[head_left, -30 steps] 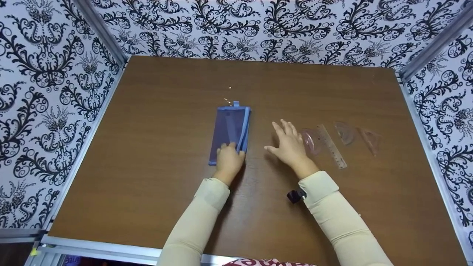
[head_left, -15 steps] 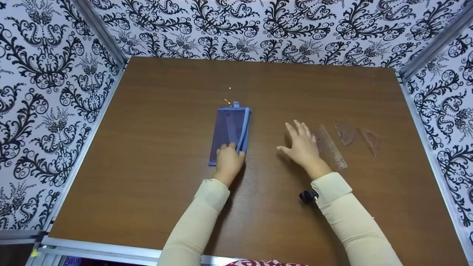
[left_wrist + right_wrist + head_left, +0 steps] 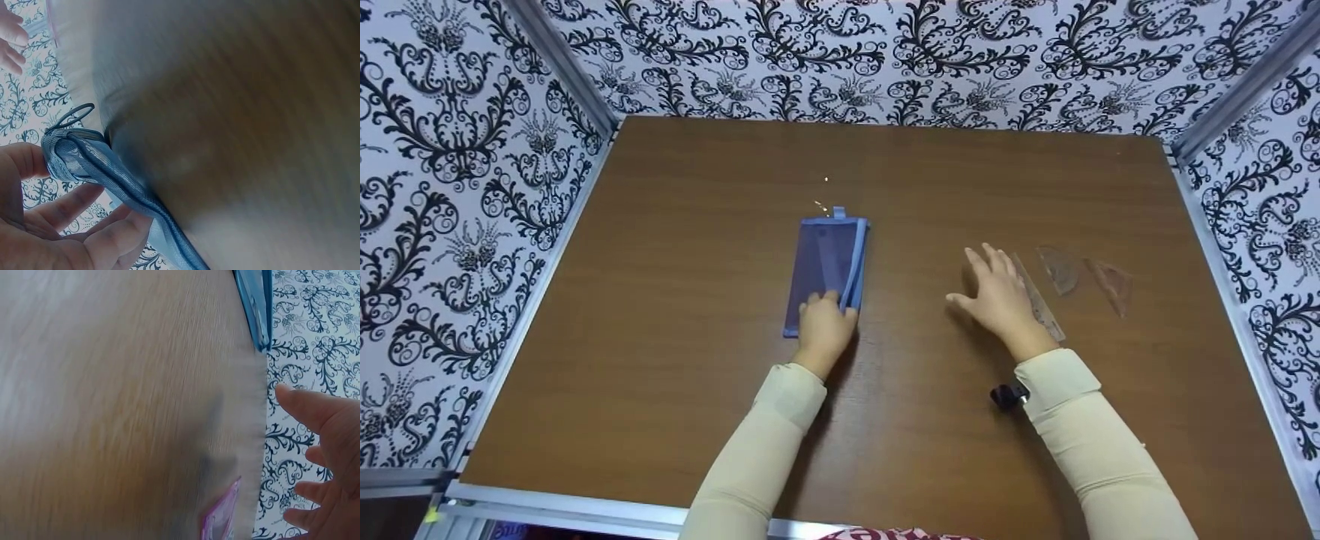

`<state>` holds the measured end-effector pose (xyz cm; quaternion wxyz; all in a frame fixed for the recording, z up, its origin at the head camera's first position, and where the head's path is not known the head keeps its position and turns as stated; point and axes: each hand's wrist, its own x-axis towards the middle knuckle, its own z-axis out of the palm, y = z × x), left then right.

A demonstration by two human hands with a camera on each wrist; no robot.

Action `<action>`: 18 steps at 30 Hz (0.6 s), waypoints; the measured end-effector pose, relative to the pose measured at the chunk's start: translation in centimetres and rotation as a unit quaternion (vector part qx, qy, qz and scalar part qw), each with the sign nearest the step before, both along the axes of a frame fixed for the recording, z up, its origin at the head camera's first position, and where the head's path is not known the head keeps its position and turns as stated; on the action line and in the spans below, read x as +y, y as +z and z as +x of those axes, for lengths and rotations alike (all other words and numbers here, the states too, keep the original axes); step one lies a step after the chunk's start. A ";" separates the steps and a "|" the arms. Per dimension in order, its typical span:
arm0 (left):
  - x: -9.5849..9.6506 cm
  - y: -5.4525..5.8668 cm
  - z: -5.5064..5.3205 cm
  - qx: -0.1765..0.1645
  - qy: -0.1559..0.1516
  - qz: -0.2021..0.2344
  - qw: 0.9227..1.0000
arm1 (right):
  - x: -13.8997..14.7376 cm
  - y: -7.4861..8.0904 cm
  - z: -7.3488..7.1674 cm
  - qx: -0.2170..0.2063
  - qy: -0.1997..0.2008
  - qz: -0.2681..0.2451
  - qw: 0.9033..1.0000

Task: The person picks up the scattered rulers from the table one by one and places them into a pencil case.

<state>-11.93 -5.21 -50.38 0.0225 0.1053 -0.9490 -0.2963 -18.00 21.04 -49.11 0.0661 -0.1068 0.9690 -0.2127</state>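
Note:
A blue mesh zip pouch [image 3: 817, 259] lies lengthwise near the middle of the table, its zipped side raised a little. My left hand [image 3: 825, 330] grips its near end; in the left wrist view the thumb and fingers hold the blue edge [image 3: 107, 169] by the zip pull loop [image 3: 76, 117]. My right hand [image 3: 1001, 296] hovers with spread fingers and holds nothing. It partly covers a clear ruler [image 3: 1039, 300]. Right of that lie a clear protractor [image 3: 1059, 270] and a clear set square [image 3: 1110, 286]. A pink-edged clear piece [image 3: 222, 514] shows below the right hand in its wrist view.
Small gold bits [image 3: 821, 205] lie at the pouch's far tab. The brown table [image 3: 675, 420] has patterned walls [image 3: 840, 60] at the back and sides, with metal frame posts in the corners.
My right hand has moved right, away from the pouch, and now covers the pink piece and part of the ruler. My left hand and the pouch have stayed in place.

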 end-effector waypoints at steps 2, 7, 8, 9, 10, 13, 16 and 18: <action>0.0 0.0 0.0 -0.002 -0.001 0.000 1.000 | 0.4 0.1 0.0 -0.005 0.000 0.002 1.000; 0.0 -0.1 0.0 0.002 -0.003 -0.005 1.000 | 1.2 0.2 -0.2 -0.015 0.003 0.003 1.000; 0.0 -0.1 0.0 0.004 -0.002 -0.006 1.000 | 1.4 0.3 -0.2 -0.018 0.003 0.003 1.000; 0.0 -0.1 0.0 0.005 -0.002 -0.006 1.000 | 1.5 0.3 -0.3 -0.022 0.004 0.002 1.000; 0.0 -0.1 0.0 0.006 -0.002 -0.007 1.000 | 1.7 0.3 -0.4 -0.025 0.005 0.001 1.000; 0.0 -0.2 0.0 0.007 0.000 -0.007 1.000 | 2.1 0.2 -0.5 -0.031 0.009 0.000 0.999; 0.0 -0.2 -0.1 0.006 0.002 -0.006 1.000 | 2.5 0.1 -0.7 -0.033 0.015 -0.002 0.999; 0.0 -0.2 -0.1 0.004 0.003 -0.004 1.000 | 2.8 0.0 -0.8 -0.031 0.019 -0.004 0.999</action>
